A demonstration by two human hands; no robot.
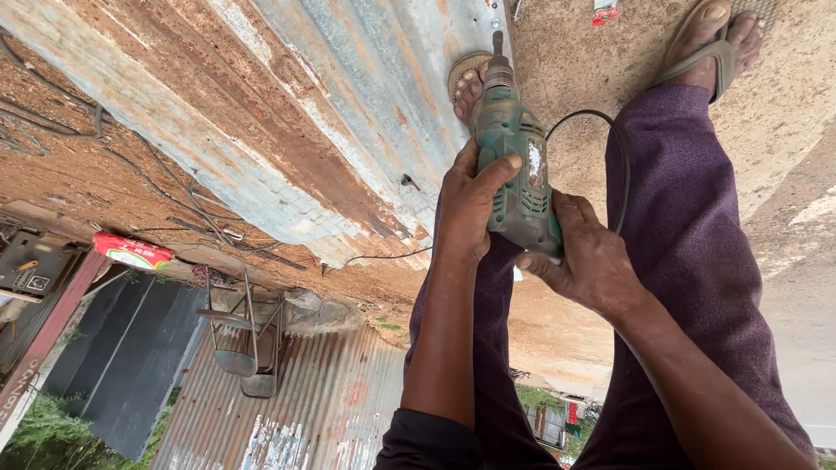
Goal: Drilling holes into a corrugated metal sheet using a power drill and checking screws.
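Two hands grip a green drill (515,161): left hand (470,204) around its body, right hand (588,257) at the handle. Bit points to twelve o'clock, at the rusty sheet's (287,130) edge; no fresh hole shows yet.

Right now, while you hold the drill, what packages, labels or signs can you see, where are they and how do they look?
Label: on the side of the green electric drill held by both hands; small, pale with red.
Sack or packet: on the ground left of the corrugated sheet; long, red, white and green.
Small packet: on the ground at top edge; red and white.
Dark panel: far left; pale marks, a small yellow bit.
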